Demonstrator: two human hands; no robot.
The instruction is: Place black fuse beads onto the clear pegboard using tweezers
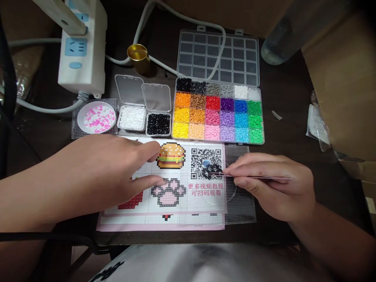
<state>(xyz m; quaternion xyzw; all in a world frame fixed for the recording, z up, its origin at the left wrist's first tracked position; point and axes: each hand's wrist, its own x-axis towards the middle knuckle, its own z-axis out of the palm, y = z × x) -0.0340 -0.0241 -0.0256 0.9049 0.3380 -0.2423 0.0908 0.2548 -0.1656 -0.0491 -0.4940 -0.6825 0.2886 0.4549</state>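
In my right hand (273, 178) is a slim pair of pinkish tweezers (258, 177), pinched between thumb and fingers. Their tips reach left to a cluster of black beads (212, 170) over the QR code on a printed pattern sheet (202, 203). A faint curved clear edge shows around these beads. Under the beads, a clear pegboard (239, 203) overlaps the sheet's right side. My left hand (117, 164) hovers over or rests on the sheet's left side, thumb and index finger apart with nothing between them. Near its fingertips are a burger picture (171, 155) and a pink paw picture (169, 194).
Behind the sheet stand an open bead box (219, 141) of many colours, two small lidded boxes of white beads (132, 118) and black beads (158, 124), and a white dish (80, 121) of pink and white beads. A gold cup (138, 58) and power strip (84, 74) stand farther back.
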